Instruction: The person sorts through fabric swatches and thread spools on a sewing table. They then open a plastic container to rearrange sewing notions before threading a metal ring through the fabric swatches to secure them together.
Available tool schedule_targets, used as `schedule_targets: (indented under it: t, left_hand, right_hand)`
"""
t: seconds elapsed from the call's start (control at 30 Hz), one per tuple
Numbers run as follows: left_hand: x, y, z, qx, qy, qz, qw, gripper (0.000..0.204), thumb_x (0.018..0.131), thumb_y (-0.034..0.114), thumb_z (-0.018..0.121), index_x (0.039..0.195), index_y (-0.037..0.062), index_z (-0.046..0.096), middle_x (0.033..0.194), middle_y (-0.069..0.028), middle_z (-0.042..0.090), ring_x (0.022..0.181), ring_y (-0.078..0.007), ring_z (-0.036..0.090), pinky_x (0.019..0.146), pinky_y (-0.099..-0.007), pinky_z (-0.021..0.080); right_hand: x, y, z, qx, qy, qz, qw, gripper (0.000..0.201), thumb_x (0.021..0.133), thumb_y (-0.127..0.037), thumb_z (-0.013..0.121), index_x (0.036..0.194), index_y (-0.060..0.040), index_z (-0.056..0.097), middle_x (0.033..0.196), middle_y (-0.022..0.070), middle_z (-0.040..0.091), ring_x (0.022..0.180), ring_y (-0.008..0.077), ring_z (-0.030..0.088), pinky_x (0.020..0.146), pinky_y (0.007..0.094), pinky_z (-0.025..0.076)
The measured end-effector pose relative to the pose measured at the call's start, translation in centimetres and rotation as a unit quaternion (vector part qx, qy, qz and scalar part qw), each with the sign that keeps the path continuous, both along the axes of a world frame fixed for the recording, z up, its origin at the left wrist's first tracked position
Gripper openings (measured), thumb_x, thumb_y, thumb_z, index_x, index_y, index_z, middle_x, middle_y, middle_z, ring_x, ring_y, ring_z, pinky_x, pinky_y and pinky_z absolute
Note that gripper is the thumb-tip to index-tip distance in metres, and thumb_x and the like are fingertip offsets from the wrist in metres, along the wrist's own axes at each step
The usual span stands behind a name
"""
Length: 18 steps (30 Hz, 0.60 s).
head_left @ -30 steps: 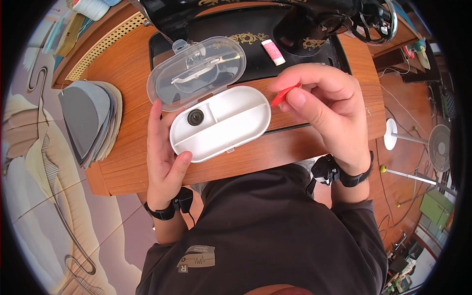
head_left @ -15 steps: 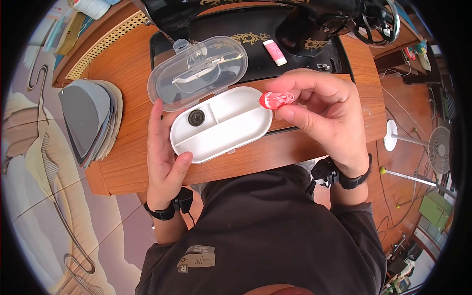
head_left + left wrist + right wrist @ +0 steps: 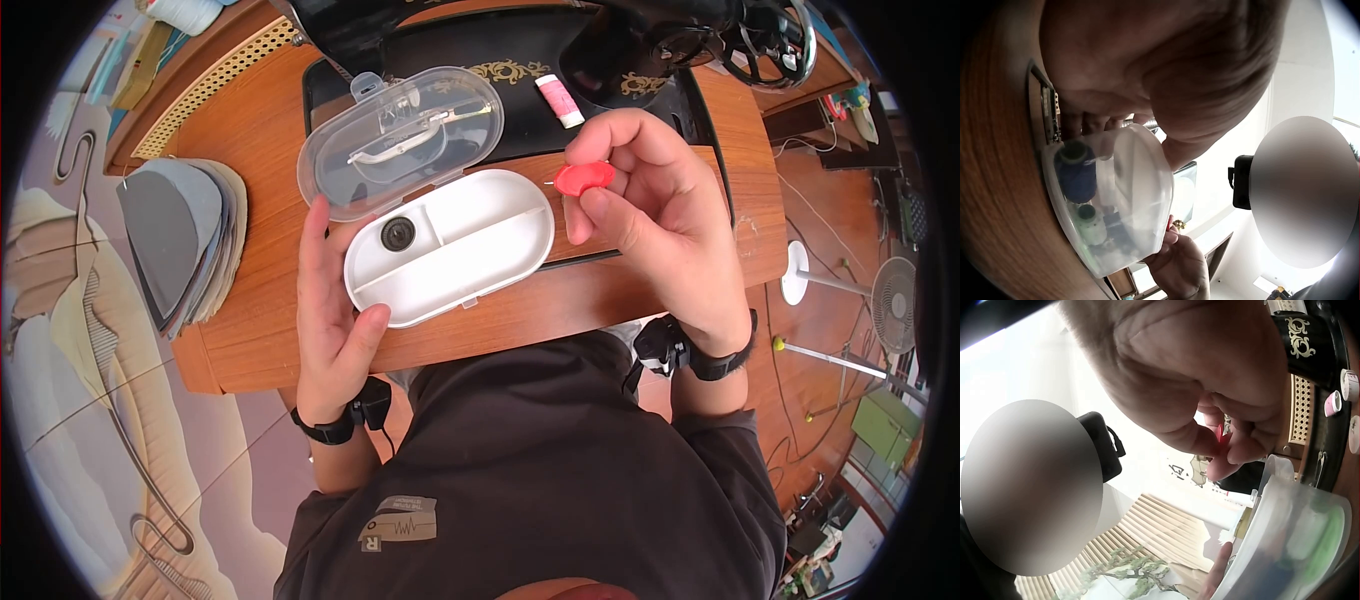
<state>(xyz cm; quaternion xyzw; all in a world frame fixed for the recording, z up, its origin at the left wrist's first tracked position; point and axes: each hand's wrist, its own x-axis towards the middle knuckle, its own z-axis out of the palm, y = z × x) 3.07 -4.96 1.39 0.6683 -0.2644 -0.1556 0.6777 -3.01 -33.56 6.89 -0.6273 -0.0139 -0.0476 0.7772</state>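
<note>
An oval sewing box (image 3: 450, 290) with a white divided tray stands at the table's front, its clear lid (image 3: 325, 185) swung back. In the tray's left compartment lies a round black disc (image 3: 397, 234). My left hand (image 3: 335, 320) holds the box's left end, thumb at the near rim and fingers at the far side. Right of the box, my right hand (image 3: 670, 205) pinches a small red needle threader (image 3: 584, 178) between thumb and forefinger; its thin metal tip points left. Through the box's wall in the left wrist view, a blue thread spool (image 3: 1077, 178) shows under the tray.
A black sewing machine (image 3: 620, 60) with gold ornament stands behind the box. On its bed lies a pink-and-white tube (image 3: 560, 101). Layered grey fabric pieces (image 3: 180, 235) hang at the table's left edge. Off to the right on the floor is a fan (image 3: 893, 290).
The red needle threader has turned in my right fingers, first edge-on, then showing its patterned face, now a plain one. It has drawn back slightly rightward from the tray. My left hand stays at the box.
</note>
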Motion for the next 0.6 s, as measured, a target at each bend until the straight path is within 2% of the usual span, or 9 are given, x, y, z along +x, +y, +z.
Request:
schedule_targets:
  t: [0.13, 0.23, 0.33, 0.53, 0.6]
  left_hand:
    - [0.10, 0.16, -0.07, 0.003, -0.005, -0.007, 1.000, 0.095, 0.096, 0.024, 0.067, 0.163, -0.0004, 0.003, 0.151, -0.0226, 0.045, 0.139, -0.0301, 0.048, 0.116, -0.0427, 0.037]
    - [0.09, 0.11, -0.02, 0.003, -0.004, -0.007, 1.000, 0.095, 0.096, 0.023, 0.066, 0.163, -0.0003, 0.003, 0.151, -0.0225, 0.045, 0.139, -0.0300, 0.049, 0.116, -0.0426, 0.038]
    - [0.03, 0.01, 0.07, 0.002, -0.004, -0.004, 1.000, 0.095, 0.096, 0.023, 0.066, 0.163, -0.0003, 0.003, 0.150, -0.0224, 0.046, 0.138, -0.0299, 0.049, 0.115, -0.0425, 0.038]
    - [0.04, 0.07, 0.11, 0.008, -0.014, -0.008, 1.000, 0.093, 0.096, 0.020, 0.065, 0.163, -0.0003, 0.005, 0.150, -0.0222, 0.047, 0.138, -0.0298, 0.050, 0.115, -0.0421, 0.038]
    - [0.05, 0.04, 0.05, 0.004, -0.013, -0.009, 1.000, 0.092, 0.096, 0.020, 0.064, 0.163, -0.0002, 0.005, 0.149, -0.0220, 0.047, 0.137, -0.0298, 0.050, 0.115, -0.0421, 0.038]
  right_hand:
    - [-0.16, 0.11, -0.03, 0.004, 0.008, -0.020, 1.000, 0.023, 0.097, 0.003, 0.058, 0.120, 0.0019, 0.059, 0.098, 0.0038, 0.061, 0.084, 0.0082, 0.057, 0.077, 0.0218, 0.046]
    - [-0.08, -0.14, 0.17, -0.046, 0.000, -0.012, 0.999, 0.024, 0.098, 0.002, 0.059, 0.122, 0.0028, 0.061, 0.096, 0.0033, 0.061, 0.082, 0.0076, 0.056, 0.076, 0.0213, 0.046]
    - [-0.15, -0.06, 0.22, -0.034, -0.005, -0.011, 0.999, 0.024, 0.098, 0.002, 0.059, 0.122, 0.0037, 0.063, 0.093, 0.0029, 0.064, 0.080, 0.0071, 0.057, 0.074, 0.0212, 0.048]
    - [0.05, -0.04, 0.22, -0.118, 0.030, -0.057, 0.991, 0.022, 0.098, 0.001, 0.062, 0.119, 0.0046, 0.065, 0.092, 0.0037, 0.069, 0.078, 0.0072, 0.062, 0.072, 0.0208, 0.050]
    - [0.19, -0.29, -0.26, -0.104, 0.041, -0.052, 0.992, 0.020, 0.097, 0.001, 0.063, 0.117, 0.0047, 0.065, 0.098, 0.0052, 0.070, 0.079, 0.0076, 0.064, 0.073, 0.0213, 0.053]
